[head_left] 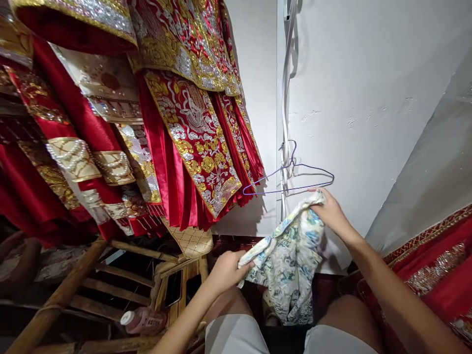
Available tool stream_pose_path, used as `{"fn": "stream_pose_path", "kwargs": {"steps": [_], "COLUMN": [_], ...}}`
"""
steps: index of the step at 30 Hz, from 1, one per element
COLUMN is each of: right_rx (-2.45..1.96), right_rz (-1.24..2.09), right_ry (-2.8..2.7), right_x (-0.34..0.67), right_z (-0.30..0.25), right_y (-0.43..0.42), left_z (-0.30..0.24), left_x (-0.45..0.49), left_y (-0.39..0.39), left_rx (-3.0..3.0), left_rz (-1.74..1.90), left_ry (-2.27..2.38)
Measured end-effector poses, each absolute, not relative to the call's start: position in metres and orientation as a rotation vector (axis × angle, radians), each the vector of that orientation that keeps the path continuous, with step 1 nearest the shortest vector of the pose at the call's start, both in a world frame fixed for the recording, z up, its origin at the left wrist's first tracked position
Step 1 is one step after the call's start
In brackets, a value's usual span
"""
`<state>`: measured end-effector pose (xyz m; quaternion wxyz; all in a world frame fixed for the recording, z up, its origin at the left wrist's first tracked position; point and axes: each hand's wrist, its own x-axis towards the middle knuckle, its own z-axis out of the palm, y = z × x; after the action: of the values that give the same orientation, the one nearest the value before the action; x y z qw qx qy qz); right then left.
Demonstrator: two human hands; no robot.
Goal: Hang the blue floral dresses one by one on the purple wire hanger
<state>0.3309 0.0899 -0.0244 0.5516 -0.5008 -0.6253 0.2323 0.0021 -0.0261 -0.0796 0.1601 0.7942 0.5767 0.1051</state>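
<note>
A crumpled white garment with a blue and green floral print [289, 258] hangs between my hands over my lap. Its upper edge is stretched on a slant, and the lower part falls in folds. My left hand [229, 270] is closed on the lower left end of that edge. At the upper right end, my right hand [328, 211] pinches the cloth, with the thumb in front. Just above the right hand, a thin purple wire hanger [291, 191] hangs against the wall from a white cable or strip [284, 108].
Red costumes with gold and silver embroidery [199, 132] hang at the left. A bamboo rack or chair [121, 292] stands below them, with a pink bottle [143, 320] and a dark phone [174, 287]. More red fabric [438, 275] lies at the right. A white wall [350, 88] stands ahead.
</note>
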Motion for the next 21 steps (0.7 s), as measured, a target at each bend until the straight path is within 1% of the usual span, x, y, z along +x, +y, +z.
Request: {"fn": "stream_pose_path", "kwargs": {"steps": [2, 4, 6, 8, 10, 13, 15, 18, 21], "right_rx": [-1.259, -1.395, -1.482, -1.475, -1.400, -1.316, -1.320, -1.291, -1.197], "right_rz": [0.541, 0.528, 0.456, 0.396, 0.405, 0.483, 0.511, 0.586, 0.714], "right_ry": [-1.554, -1.684, -1.811, -1.872, -1.886, -1.878, -1.882, -1.894, -1.914], "right_x": [0.324, 0.322, 0.326, 0.335, 0.346, 0.361, 0.368, 0.370, 0.364], "right_z": [-0.034, -0.044, -0.051, -0.054, -0.053, -0.049, -0.046, -0.042, -0.037], "right_y": [0.117, 0.132, 0.134, 0.124, 0.107, 0.079, 0.064, 0.050, 0.040], "left_z": [-0.057, -0.042, -0.036, -0.035, -0.034, -0.022, -0.008, 0.015, 0.031], "left_x": [-0.003, -0.007, -0.013, -0.020, -0.025, -0.023, -0.016, -0.001, 0.017], "left_y": [-0.021, -0.015, -0.006, 0.006, 0.020, 0.040, 0.051, 0.064, 0.078], "left_rx": [2.340, 2.451, 2.533, 2.542, 2.495, 2.391, 2.341, 2.293, 2.210], "left_rz": [0.337, 0.285, 0.154, 0.083, 0.235, 0.721, 0.981, 1.198, 1.265], "left_ry": [1.685, 1.694, 1.663, 1.613, 1.584, 1.417, 1.258, 1.145, 1.092]}}
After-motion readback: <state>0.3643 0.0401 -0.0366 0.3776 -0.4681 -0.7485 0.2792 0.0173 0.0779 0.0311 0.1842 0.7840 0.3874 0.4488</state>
